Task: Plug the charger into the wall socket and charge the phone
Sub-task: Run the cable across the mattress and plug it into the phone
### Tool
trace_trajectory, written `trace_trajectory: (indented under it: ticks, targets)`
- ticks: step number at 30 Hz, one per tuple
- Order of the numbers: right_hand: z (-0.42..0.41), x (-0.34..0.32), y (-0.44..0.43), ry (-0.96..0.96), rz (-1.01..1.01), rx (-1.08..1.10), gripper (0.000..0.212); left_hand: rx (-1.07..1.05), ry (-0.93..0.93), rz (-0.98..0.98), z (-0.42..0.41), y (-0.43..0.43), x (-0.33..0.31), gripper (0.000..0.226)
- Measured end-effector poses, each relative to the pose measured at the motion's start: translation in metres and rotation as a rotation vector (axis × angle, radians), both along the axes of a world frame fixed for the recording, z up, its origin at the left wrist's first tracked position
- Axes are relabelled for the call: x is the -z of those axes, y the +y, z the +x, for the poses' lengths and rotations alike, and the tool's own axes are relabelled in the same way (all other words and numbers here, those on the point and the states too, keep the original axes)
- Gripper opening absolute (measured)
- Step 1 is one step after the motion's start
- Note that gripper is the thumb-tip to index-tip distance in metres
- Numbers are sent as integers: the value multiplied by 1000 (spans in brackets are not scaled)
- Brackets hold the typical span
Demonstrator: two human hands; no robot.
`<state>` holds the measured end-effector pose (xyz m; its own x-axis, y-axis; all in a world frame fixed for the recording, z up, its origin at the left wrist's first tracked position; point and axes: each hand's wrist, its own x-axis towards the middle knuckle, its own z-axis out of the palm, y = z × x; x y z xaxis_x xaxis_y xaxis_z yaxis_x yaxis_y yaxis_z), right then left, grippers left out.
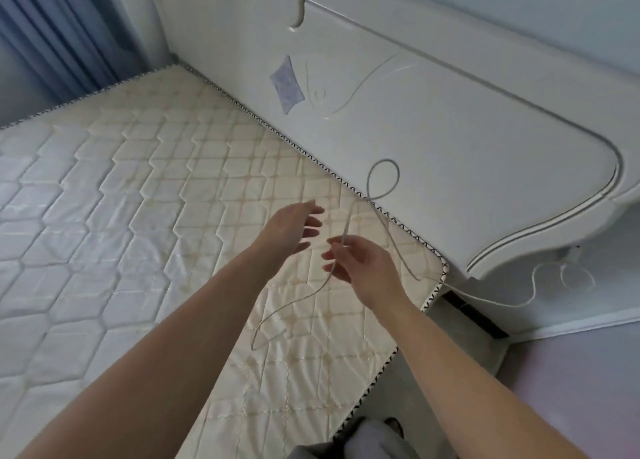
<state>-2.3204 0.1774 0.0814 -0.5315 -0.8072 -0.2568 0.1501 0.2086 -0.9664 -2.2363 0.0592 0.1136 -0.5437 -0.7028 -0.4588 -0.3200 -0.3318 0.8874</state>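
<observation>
Bare quilted mattress [138, 216] against white headboard [450, 139]

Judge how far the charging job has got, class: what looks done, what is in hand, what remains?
Done: the cable runs off the mattress toward a plug-like shape under the headboard; too blurred to confirm.
In hand: the right hand holds the looped cable; the left hand is open beside it.
Left: no phone is visible, so connecting it remains.
</observation>
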Motion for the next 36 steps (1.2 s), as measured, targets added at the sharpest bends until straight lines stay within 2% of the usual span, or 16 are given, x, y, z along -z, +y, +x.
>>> trace_trajectory:
  ticks: [3, 7, 10, 15, 22, 26, 30, 33, 36]
  targets:
    - [-5, 11, -29, -224, 26, 83, 9, 20, -116, -24, 23, 6, 48, 37]
    - [-13, 59, -68, -326, 164, 146, 17, 42, -247, -92, 50, 21, 112, 38]
    - [-15, 112, -94, -321, 287, 37, 20, 40, -363, -174, 67, 23, 154, 29]
    - [4, 199, -137, -279, 404, -208, 19, -183, -469, -200, 101, 2, 211, 15]
    - [42, 299, -182, -79, 534, -511, 17, -625, -521, -283, 171, -23, 290, 17]
    - [61, 349, -179, 144, 607, -743, 13, -871, -435, -63, 206, -8, 346, 13]
    - [106, 384, -153, 376, 581, -1155, 5, -887, -420, 73, 230, 38, 389, 11]
    - [150, 403, -124, 474, 546, -1409, 13, -831, -447, 113, 253, 67, 408, 11]
    - [191, 424, -95, 610, 484, -1547, 22, -787, -481, 125, 281, 88, 420, 11]
